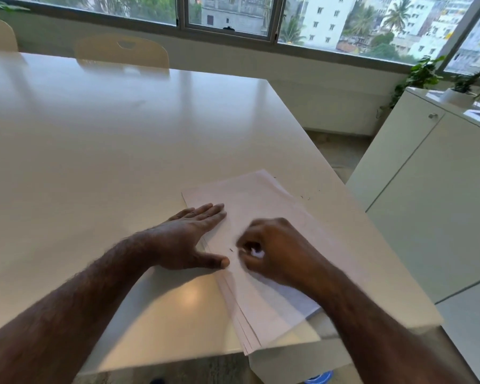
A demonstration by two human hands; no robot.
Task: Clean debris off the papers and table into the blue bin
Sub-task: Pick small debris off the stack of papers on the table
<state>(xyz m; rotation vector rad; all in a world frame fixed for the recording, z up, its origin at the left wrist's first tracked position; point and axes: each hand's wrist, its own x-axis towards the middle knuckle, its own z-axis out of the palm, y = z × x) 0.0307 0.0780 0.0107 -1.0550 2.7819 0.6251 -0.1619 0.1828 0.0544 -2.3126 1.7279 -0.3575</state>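
Papers [261, 217], a white stack, lie on the white table [94, 148] near its right edge, the near end overhanging. Left hand [189, 239] lies flat with straight fingers on the stack's left edge; right hand [272, 250] has fingers curled, pinching something small and white, blurred. Tiny dark debris specks [231, 249] sit between the hands, blue bin [320, 378] just visible below the table edge.

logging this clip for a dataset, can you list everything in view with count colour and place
table: one, white, fills the left and centre
papers: one loose stack, white, near right corner of the table, overhanging the near edge
debris: a few dark specks, on the papers and on the table beyond them
blue bin: one, only a sliver, below the table's near edge
chairs: two, cream, far side of the table
cabinet: one, white, right
potted plants: green, on the cabinet
left hand: flat on the papers
right hand: curled over the papers, blurred
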